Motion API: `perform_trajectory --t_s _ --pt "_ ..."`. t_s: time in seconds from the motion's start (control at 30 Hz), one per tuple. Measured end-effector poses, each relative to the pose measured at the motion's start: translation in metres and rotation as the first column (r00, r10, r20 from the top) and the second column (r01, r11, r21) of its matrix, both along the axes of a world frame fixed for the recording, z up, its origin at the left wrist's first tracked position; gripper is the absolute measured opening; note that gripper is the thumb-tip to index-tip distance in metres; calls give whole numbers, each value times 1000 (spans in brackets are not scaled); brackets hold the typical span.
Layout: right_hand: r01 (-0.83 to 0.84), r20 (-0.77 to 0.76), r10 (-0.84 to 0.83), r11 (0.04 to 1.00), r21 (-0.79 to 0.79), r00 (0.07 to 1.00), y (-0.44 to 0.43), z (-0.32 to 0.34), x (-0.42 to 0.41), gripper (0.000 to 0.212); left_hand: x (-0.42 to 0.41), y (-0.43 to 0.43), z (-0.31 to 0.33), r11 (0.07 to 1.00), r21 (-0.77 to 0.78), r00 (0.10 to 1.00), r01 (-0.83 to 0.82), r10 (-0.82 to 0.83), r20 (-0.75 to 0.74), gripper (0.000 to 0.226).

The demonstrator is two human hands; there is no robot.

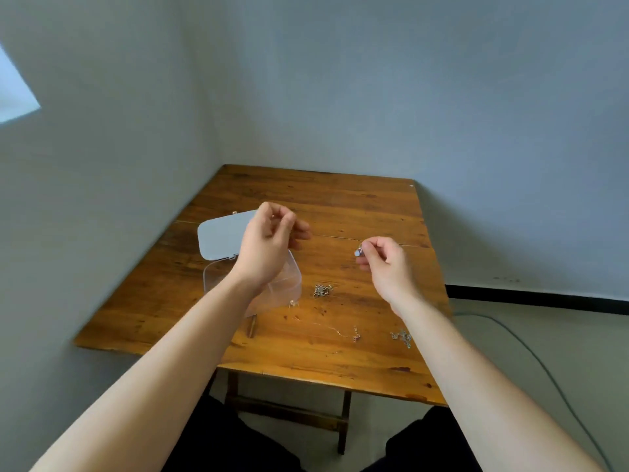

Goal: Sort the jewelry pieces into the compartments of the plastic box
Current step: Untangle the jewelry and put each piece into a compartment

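Right hand pinches a small pendant; left hand above plastic box.

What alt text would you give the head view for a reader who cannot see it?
The right hand pinches a small pale jewelry piece above a wooden table, while the left hand hovers curled over an open clear plastic box. Three chains still lie loose on the table to the right of the box.
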State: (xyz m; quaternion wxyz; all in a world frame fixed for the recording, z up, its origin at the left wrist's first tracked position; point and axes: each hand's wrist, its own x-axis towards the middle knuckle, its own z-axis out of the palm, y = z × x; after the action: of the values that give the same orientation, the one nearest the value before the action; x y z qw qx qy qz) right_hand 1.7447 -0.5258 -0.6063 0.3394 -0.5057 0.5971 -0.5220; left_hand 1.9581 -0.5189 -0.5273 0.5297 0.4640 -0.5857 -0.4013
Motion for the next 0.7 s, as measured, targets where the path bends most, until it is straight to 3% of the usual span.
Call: perform_trajectory --t_s 0.17,0.33,0.7 --pt "-133 30 136 987 -90 990 -22 35 51 10 43 -11 26 994 -69 994 -91 87 -60 9" --pt "-188 -3 188 977 -100 982 -41 51 91 9 66 -25 23 987 -77 990 -144 143 -17 9" --pt "-222 -249 256 962 156 934 -69 8 133 19 86 -57 -51 943 211 961 -258 230 152 13"
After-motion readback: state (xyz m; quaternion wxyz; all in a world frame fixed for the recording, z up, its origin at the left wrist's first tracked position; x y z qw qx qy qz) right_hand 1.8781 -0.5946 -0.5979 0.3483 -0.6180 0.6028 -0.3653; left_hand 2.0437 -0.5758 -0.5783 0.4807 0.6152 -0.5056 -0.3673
